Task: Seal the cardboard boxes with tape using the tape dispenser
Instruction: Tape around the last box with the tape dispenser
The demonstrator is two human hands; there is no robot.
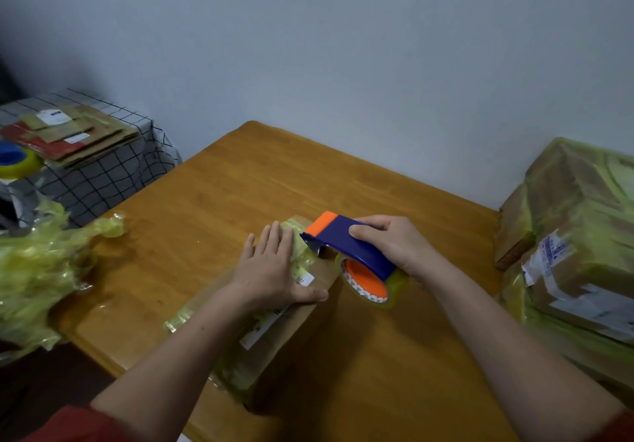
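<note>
A long cardboard box [284,338] wrapped in yellowish tape lies on the wooden table [192,222], running from near me toward the far side. My left hand [271,270] presses flat on the box top, fingers straight. My right hand [394,242] grips the blue and orange tape dispenser [346,246] by its body. The dispenser's blade end sits on the box top just right of my left fingers. Its roll of clear tape [372,285] hangs over the box's right edge.
Taped cardboard boxes [579,246] are stacked at the table's right side. A heap of crumpled yellowish tape [41,270] lies at the left edge. Further left, a checked cloth stand [113,167] holds flattened cartons [72,133] and another tape roll [15,162].
</note>
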